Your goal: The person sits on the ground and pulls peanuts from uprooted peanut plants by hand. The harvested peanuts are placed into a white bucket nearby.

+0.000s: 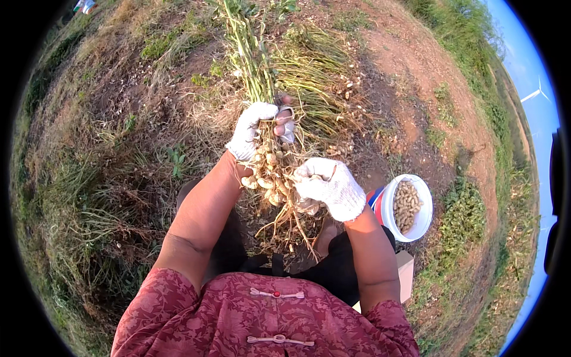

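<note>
A bunch of peanut plants [244, 50] is held root end toward me, its green stems pointing away. My left hand [260, 128], in a white glove with bare fingertips, wraps round the stems just above the roots. Below that grip hangs a cluster of pale peanut pods [270, 184] among thin roots. My right hand [333, 187], in a white glove, is at the right side of the cluster with its fingers closed on pods. How many pods lie in those fingers is hidden.
A white bucket [426, 205] partly filled with picked peanuts [407, 207] stands at my right. Beyond my hands lies a pile of pulled peanut plants [315, 77]. Dry plants [89, 232] cover the ground at left. A pale box-like object [405, 275] is beside my right thigh.
</note>
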The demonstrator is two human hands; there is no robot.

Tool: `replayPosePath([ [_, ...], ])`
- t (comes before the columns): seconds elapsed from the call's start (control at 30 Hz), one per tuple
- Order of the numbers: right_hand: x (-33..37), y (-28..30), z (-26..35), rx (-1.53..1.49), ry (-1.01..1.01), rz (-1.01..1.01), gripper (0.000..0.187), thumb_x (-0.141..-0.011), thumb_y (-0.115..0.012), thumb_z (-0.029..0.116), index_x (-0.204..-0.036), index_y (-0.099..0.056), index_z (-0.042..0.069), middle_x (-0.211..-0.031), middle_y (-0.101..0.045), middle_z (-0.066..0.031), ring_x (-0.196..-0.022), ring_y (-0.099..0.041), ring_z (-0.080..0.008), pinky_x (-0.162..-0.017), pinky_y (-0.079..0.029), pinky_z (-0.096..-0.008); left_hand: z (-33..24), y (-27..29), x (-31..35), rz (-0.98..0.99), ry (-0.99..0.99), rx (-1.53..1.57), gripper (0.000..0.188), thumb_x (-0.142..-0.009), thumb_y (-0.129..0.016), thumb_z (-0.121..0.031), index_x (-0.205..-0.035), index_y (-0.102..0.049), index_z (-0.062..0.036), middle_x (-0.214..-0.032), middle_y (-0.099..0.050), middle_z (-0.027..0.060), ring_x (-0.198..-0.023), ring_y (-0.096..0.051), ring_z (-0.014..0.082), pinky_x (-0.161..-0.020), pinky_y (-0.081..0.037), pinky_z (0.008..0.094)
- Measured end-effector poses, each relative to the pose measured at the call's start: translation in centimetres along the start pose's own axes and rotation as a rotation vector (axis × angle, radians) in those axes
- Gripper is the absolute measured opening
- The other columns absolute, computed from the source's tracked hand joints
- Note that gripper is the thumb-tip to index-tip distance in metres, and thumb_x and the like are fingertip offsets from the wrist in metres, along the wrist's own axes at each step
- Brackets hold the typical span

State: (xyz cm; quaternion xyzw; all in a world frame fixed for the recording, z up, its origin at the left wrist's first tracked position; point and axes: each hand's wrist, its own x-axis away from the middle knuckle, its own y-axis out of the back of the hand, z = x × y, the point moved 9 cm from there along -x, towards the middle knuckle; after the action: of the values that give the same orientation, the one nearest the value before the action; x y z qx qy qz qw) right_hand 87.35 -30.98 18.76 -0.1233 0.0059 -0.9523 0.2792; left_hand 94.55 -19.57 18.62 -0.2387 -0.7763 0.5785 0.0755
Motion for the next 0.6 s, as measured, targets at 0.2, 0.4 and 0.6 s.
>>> replayPosePath([
  [0.2,0.6,4.0,0.2,-0.450,-0.024,-0.201,0.017,-0.089,-0.057,0.010,-0.104,-0.061,0.004,-0.088,-0.067,-0.0090,-0.063,-0.064,-0.0144,-0.042,-0.045,-0.0201,-1.8,0.0,0.3,0.032,-0.038,0.132,0.030,-0.084,-0.056,-0.019,-0.110,-0.055,-0.0047,-0.073,-0.049,0.0016,-0.063,-0.047,0.0133,-0.060,-0.043,0.0307],
  [0.4,-1.0,1.7,-1.5,-0.308,-0.137,-0.185,0.025,-0.086,-0.067,0.017,-0.106,-0.062,0.002,-0.080,-0.065,-0.0058,-0.056,-0.060,-0.0115,-0.043,-0.046,-0.0218,-0.1,-0.4,0.5,0.001,-0.024,0.018,0.035,-0.083,-0.058,-0.017,-0.114,-0.053,-0.0030,-0.075,-0.050,0.0040,-0.065,-0.049,0.0149,-0.061,-0.044,0.0320],
  [0.6,-1.6,0.4,-1.4,0.036,-0.127,-0.111,0.028,-0.084,-0.069,0.016,-0.103,-0.062,-0.002,-0.071,-0.062,-0.0056,-0.055,-0.061,-0.0133,-0.044,-0.046,-0.0222,0.8,0.8,0.3,-0.151,0.014,-0.100,0.034,-0.083,-0.059,-0.016,-0.113,-0.052,-0.0032,-0.075,-0.050,0.0030,-0.063,-0.049,0.0143,-0.061,-0.045,0.0318],
])
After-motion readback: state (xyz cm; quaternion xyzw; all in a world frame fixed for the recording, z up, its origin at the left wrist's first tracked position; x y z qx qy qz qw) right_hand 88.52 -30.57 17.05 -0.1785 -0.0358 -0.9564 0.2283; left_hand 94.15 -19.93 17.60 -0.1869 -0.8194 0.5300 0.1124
